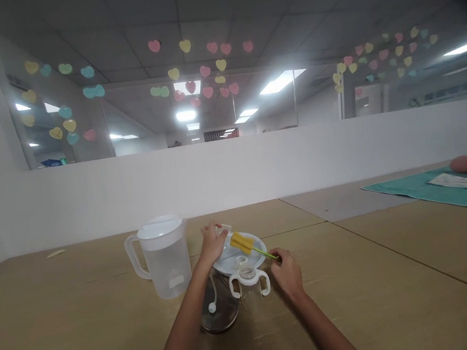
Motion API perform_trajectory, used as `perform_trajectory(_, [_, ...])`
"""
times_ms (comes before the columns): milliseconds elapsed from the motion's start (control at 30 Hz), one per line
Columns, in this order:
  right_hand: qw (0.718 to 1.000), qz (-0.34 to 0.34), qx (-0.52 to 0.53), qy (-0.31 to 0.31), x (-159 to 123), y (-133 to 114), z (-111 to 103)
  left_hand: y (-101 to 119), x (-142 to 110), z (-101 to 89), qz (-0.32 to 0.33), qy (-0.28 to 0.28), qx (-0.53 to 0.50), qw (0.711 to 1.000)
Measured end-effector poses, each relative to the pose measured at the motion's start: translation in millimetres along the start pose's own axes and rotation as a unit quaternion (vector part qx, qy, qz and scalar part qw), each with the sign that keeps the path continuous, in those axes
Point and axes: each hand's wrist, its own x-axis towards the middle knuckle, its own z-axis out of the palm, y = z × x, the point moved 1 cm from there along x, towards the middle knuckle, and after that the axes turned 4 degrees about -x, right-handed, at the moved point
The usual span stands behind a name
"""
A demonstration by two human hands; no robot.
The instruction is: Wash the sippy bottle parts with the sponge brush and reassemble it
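My left hand (214, 243) is closed on a clear plastic cap (224, 230), held over a white bowl (260, 258). In my right hand (287, 273), fingers pinched, is the green handle of a sponge bottle brush (242, 243). Its yellow head points at the cap's opening; whether it reaches inside I cannot tell. Below the brush stands a clear baby bottle (248, 277) without a lid, with two white side handles. A small white ring-shaped part (241, 260) shows at the bowl's near side. On a dark round tray (222, 318) lies a straw with a white weighted end (212, 308).
A translucent lidded pitcher (167, 261) stands left of the bowl, its handle facing left. At the far right lies a teal cloth (408, 191) with fabric items on it. A white wall (225, 176) with windows above borders the wooden table (377, 293).
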Motion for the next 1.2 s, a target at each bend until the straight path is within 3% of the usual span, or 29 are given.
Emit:
perform_trajectory(200, [0.997,-0.052,0.023,0.048,0.1,-3.6,-4.1,15.2,-8.0,-11.6,0.042,0.011,-0.052,0.998])
perform_trajectory(467, [0.982,-0.144,-0.003,0.121,-0.3,-5.7,-8.5,23.5,-16.8,-16.3,0.043,-0.028,-0.015,0.999])
perform_trajectory(667, [0.965,-0.228,0.004,0.127,-4.4,-10.5,-10.1,21.2,-22.4,-23.5,0.121,-0.120,-0.040,0.985])
perform_trajectory(833, [0.960,-0.253,-0.038,0.111,-8.2,-13.4,-9.5,11.3,-23.9,-45.6,0.098,-0.205,0.048,0.973])
perform_trajectory(1000, [0.973,-0.181,-0.072,0.126,-3.9,-9.0,-7.9,1.4,-26.5,-57.8,0.007,-0.202,0.239,0.950])
perform_trajectory(1100, [0.978,-0.109,-0.095,0.151,-0.5,-4.2,-8.6,-8.5,-26.8,-50.5,-0.064,-0.218,0.276,0.934])
perform_trajectory(1200, [0.980,-0.080,-0.109,0.148,0.7,-2.5,-9.0,-19.5,-26.5,-37.2,-0.108,-0.231,0.285,0.924])
